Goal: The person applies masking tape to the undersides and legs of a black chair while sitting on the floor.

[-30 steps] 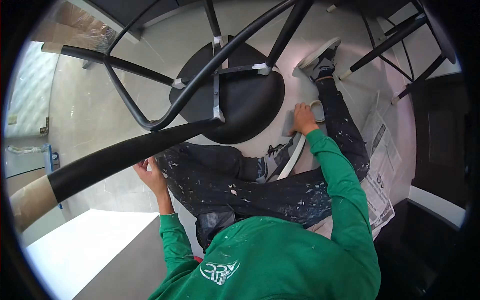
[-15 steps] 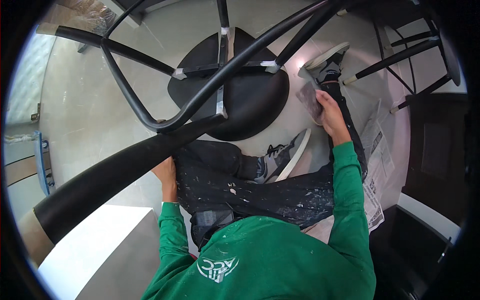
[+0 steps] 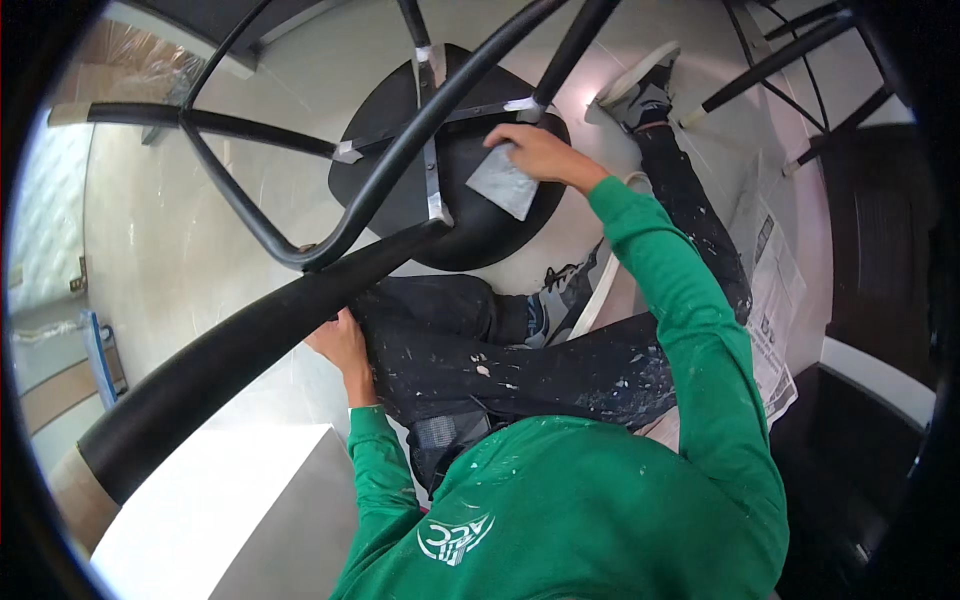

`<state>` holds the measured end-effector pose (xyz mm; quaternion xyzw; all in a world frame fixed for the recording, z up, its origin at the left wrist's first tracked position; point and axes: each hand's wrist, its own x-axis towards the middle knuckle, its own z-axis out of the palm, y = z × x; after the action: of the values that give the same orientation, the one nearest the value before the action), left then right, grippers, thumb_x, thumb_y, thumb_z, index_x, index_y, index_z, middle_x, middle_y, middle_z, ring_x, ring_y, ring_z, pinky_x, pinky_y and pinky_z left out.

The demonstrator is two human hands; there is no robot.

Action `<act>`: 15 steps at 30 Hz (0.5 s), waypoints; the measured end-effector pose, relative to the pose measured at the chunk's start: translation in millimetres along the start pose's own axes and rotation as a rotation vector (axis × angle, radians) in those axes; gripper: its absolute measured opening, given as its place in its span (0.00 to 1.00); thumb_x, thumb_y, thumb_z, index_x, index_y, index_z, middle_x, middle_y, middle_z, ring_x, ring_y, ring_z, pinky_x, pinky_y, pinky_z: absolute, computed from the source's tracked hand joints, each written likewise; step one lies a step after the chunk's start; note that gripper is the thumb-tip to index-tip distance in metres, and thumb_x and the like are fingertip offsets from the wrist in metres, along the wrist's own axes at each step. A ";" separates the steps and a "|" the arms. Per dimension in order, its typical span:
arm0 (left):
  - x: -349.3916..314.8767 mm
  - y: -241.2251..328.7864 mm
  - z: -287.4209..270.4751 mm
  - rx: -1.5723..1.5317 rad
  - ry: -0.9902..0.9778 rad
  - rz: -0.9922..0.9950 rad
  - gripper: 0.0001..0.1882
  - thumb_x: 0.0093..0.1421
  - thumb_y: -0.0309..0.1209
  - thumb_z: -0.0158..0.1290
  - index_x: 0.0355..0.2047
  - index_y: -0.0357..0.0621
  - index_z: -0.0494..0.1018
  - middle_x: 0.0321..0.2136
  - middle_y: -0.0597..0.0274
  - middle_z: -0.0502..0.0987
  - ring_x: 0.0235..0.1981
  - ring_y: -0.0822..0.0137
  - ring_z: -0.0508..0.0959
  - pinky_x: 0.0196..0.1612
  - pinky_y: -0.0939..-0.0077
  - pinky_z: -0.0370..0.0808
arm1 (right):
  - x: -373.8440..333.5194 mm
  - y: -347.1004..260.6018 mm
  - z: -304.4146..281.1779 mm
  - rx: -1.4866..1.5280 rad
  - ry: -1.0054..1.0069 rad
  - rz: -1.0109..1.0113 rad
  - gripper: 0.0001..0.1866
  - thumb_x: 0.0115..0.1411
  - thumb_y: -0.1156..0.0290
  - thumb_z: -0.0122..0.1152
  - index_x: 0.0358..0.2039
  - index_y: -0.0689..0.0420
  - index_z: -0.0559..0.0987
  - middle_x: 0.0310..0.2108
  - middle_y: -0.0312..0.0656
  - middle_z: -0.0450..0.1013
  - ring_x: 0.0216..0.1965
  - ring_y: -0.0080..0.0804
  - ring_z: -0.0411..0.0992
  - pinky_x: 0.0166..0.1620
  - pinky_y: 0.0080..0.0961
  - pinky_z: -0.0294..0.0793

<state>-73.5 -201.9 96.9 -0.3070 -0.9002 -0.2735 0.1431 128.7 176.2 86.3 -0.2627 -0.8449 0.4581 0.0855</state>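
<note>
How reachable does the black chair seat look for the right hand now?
Probably yes: the right hand, holding a flat grey piece, appears over the seat, and the nearest chair leg seems to leave the way free.

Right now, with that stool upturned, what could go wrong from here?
The grey sheet in the right hand could scuff the black seat that it overlaps in view. The upturned stool might rock if the left hand, close to its nearest leg, pushes on it.
</note>
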 end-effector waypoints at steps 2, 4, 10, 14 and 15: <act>0.5 -1.4 1.1 -0.004 0.040 0.018 0.22 0.61 0.39 0.63 0.47 0.34 0.76 0.40 0.45 0.79 0.45 0.43 0.76 0.51 0.54 0.70 | 14.0 -2.9 16.2 -0.119 -0.029 0.043 0.20 0.56 0.74 0.51 0.48 0.50 0.81 0.49 0.52 0.78 0.53 0.53 0.74 0.55 0.43 0.72; 0.0 -2.8 2.6 0.013 0.000 0.020 0.21 0.61 0.39 0.63 0.47 0.34 0.76 0.40 0.45 0.79 0.45 0.44 0.76 0.51 0.53 0.70 | 20.2 -3.2 24.8 -0.180 -0.032 0.089 0.19 0.56 0.73 0.51 0.47 0.49 0.81 0.50 0.52 0.78 0.53 0.56 0.74 0.56 0.46 0.72; 1.3 2.9 0.4 -0.028 -0.009 -0.010 0.21 0.62 0.38 0.62 0.46 0.34 0.76 0.41 0.45 0.78 0.45 0.44 0.76 0.51 0.53 0.70 | 26.9 -7.8 41.4 -0.155 -0.047 0.137 0.19 0.54 0.72 0.53 0.46 0.48 0.82 0.49 0.53 0.78 0.54 0.56 0.73 0.57 0.47 0.71; 2.0 4.1 -1.1 -0.051 -0.015 -0.012 0.21 0.61 0.39 0.63 0.47 0.35 0.76 0.42 0.45 0.78 0.46 0.44 0.75 0.52 0.53 0.69 | 21.4 -19.2 46.8 -0.182 -0.066 0.103 0.19 0.54 0.74 0.53 0.45 0.51 0.82 0.49 0.53 0.79 0.54 0.53 0.74 0.57 0.45 0.72; 1.1 3.4 -0.7 -0.032 -0.018 -0.019 0.21 0.61 0.39 0.62 0.47 0.35 0.76 0.42 0.45 0.78 0.46 0.44 0.75 0.52 0.53 0.69 | 21.5 -21.3 43.8 -0.191 -0.091 0.109 0.19 0.54 0.74 0.53 0.45 0.51 0.82 0.49 0.53 0.79 0.55 0.52 0.74 0.57 0.44 0.72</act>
<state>-72.1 -199.6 99.3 -0.3033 -0.8998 -0.2864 0.1275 85.9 146.0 76.9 -0.2942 -0.8722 0.3907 -0.0032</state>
